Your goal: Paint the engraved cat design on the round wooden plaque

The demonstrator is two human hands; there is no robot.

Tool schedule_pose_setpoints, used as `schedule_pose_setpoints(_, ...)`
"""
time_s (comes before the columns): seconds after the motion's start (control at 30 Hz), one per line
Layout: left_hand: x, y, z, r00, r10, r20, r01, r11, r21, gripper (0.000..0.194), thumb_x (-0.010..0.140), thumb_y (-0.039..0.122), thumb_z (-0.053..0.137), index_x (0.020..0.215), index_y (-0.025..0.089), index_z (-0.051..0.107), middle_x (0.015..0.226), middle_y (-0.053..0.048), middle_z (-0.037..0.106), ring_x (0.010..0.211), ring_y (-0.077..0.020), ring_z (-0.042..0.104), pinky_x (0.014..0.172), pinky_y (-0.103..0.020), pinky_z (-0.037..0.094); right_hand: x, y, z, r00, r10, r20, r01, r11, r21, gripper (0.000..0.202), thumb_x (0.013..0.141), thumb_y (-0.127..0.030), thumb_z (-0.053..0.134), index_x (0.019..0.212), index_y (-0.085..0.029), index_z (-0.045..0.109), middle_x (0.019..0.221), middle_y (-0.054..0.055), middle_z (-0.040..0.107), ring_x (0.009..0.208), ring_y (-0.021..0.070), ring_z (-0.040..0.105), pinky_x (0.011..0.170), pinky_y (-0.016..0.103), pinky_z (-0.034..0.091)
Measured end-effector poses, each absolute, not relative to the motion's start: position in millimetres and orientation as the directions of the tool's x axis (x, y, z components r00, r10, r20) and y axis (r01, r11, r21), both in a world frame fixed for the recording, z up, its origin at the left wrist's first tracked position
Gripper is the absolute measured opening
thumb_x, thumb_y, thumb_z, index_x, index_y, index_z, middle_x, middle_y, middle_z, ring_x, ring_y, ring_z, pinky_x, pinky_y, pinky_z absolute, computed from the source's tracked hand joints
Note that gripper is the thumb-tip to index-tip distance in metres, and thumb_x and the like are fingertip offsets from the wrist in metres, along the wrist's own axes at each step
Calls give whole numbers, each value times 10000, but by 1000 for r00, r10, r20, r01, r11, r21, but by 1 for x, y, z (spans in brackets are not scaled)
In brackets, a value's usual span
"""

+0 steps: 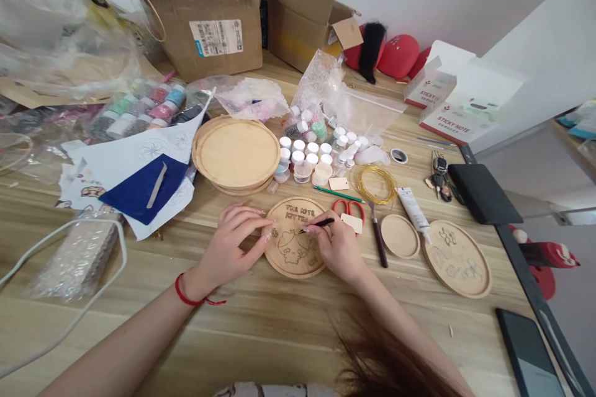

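Observation:
A round wooden plate lies in front of me, bearing dark lettering at its top and a line drawing of a figure below. My right hand is closed around a slim black pen-like tool, its tip at the upper part of the drawing. At the plate's left rim rests my left hand, fingers spread and fingertips touching the edge, with a red string bracelet on the wrist. Red scissors, partly under a small pale tag, lie just right of the plate.
Stacked wooden plates and small white-lidded jars stand behind. To the right are gold wire, a dark-handled tool, a white tube and another drawn plate. A white cable and cardboard boxes are left.

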State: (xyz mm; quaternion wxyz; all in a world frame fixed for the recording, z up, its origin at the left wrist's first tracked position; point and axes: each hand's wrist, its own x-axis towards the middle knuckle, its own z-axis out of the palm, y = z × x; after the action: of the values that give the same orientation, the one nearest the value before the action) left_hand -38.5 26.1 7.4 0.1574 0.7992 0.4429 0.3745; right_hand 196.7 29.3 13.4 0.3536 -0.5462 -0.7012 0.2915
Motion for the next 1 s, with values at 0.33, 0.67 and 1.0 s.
schedule_pose_setpoints(0.33,-39,26,7,332,833,443,604,-549,578,162,879,236,593,1021,235,670,968,-35,715,998,-211,634,1006,-438,431,196,33,9,-222,927,304,588,375,-717,121,869,-136,524,828,-239,571,774,41,697,713,209,673,656,322,540)
schedule_pose_setpoints(0.67,-39,25,5,348,834,428,608,-548,574,165,881,218,594,1031,231,660,974,-33,711,1015,-208,625,1024,-445,410,192,26,-1,-298,790,536,524,605,-600,143,910,-101,494,901,-241,522,760,41,623,722,202,612,649,338,524)
schedule_pose_setpoints(1.0,-39,24,5,349,836,423,626,-544,559,168,880,221,583,1027,234,664,991,-36,715,1032,-214,627,1036,-459,402,188,13,-4,-501,604,619,500,786,-363,202,888,-46,457,914,-229,540,775,68,641,750,225,600,676,375,525)
